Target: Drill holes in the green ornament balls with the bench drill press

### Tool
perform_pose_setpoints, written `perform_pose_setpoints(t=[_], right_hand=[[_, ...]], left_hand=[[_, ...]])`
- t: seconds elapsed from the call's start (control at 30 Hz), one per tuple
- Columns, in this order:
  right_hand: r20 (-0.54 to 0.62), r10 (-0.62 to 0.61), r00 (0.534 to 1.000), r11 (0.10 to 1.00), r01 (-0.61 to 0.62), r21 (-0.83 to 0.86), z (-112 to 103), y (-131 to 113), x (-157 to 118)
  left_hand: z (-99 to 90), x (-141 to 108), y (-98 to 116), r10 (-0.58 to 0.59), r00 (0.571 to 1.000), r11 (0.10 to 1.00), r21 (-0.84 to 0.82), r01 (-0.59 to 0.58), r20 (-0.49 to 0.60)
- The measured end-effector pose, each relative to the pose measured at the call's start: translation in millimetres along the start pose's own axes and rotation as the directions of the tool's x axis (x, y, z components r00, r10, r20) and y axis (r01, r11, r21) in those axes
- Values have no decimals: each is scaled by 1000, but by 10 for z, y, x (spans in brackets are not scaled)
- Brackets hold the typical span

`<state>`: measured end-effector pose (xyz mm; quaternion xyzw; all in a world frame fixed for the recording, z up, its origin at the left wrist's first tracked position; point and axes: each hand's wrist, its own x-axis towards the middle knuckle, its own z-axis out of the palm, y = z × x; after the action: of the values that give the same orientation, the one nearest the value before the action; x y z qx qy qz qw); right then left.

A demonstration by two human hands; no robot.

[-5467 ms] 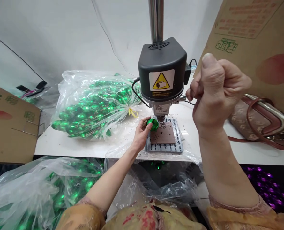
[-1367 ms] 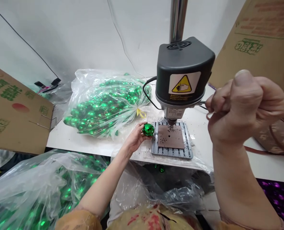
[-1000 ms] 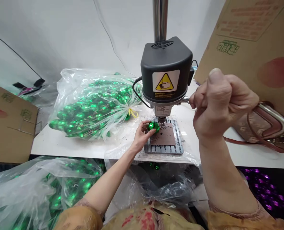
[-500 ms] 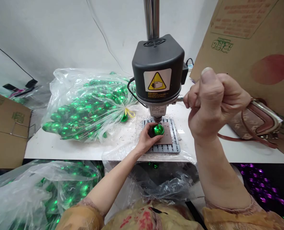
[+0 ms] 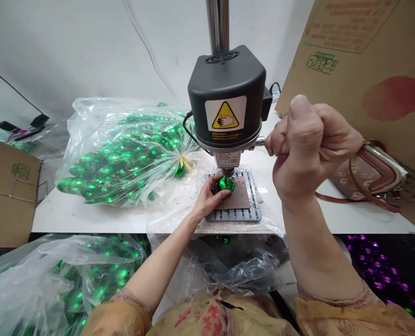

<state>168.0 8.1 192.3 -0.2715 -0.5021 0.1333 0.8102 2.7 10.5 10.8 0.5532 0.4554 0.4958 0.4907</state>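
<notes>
My left hand [image 5: 208,195] pinches a shiny green faceted ball [image 5: 226,185] between thumb and fingers. The ball rests on a thin brown board [image 5: 238,198] over a slotted grey base plate [image 5: 255,205]. Right above the ball is the chuck [image 5: 227,171] of a black bench drill press [image 5: 226,77]; I cannot see a bit between them. My right hand [image 5: 300,144] is closed in a fist round the press's metal lever [image 5: 260,141], at the right of the drill head.
A clear bag of green balls [image 5: 123,158], tied in yellow, lies on the white table [image 5: 179,223]. Another plastic bag [image 5: 36,275] is at lower left. Cardboard boxes [image 5: 354,65] and a handbag [image 5: 378,172] stand right. Purple balls [image 5: 377,261] lie below. Dark chips litter the table.
The view has shifted slightly. My left hand and the green ball sit a little further left on the board, and the ball looks turned. My right hand keeps its grip on the lever.
</notes>
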Motion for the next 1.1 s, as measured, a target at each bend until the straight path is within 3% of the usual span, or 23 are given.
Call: perform_pose_setpoints(t=[0.23, 0.43, 0.53, 0.87, 1.1], right_hand=[[77, -63, 995, 979, 76, -188, -47, 32, -22], [27, 31, 999, 999, -30, -34, -30, -2, -16], [-12, -20, 1000, 999, 21, 50, -17, -14, -58], [-70, -207, 976, 976, 211, 55, -125, 166, -243], [10, -359, 933, 926, 355, 131, -212, 273, -308]], left_hand=[[39, -56, 27, 53, 997, 998, 29, -55, 61], [123, -127, 37, 89, 994, 994, 56, -92, 62], [121, -124, 19, 82, 994, 996, 40, -85, 66], [100, -125, -11, 90, 993, 992, 82, -97, 77], [119, -134, -2, 91, 995, 995, 39, -93, 51]])
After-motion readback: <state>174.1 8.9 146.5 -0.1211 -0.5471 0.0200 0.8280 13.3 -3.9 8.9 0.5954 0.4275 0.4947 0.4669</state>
